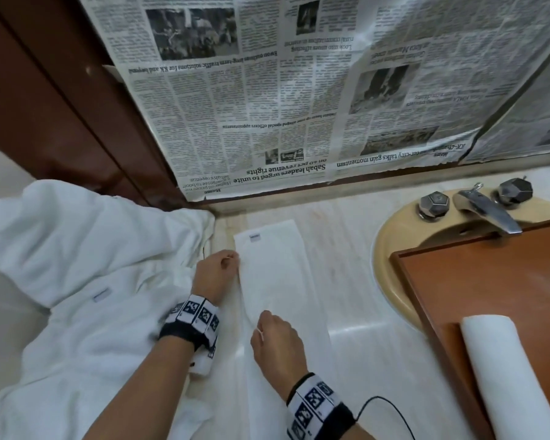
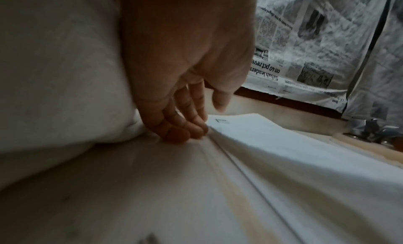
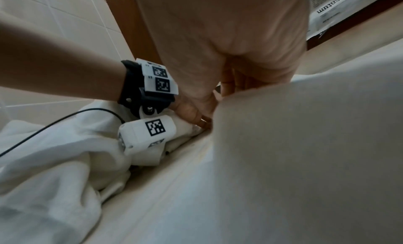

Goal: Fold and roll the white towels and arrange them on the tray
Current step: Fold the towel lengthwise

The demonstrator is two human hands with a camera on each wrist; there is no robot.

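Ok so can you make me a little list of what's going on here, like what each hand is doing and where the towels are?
Place: marble counter beside a sink
Left hand: grips the left edge of the folded towel
Right hand: grips the same towel nearer the person
Folded towel: long strip lying flat on the counter
Rolled towel: lying on the wooden tray
Towel pile: loose, left of the hands
Wall: covered with newspaper

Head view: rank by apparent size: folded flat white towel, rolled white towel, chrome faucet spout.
1. folded flat white towel
2. rolled white towel, cropped by the frame and nearer the camera, so unsure against 1
3. chrome faucet spout, clearly smallest
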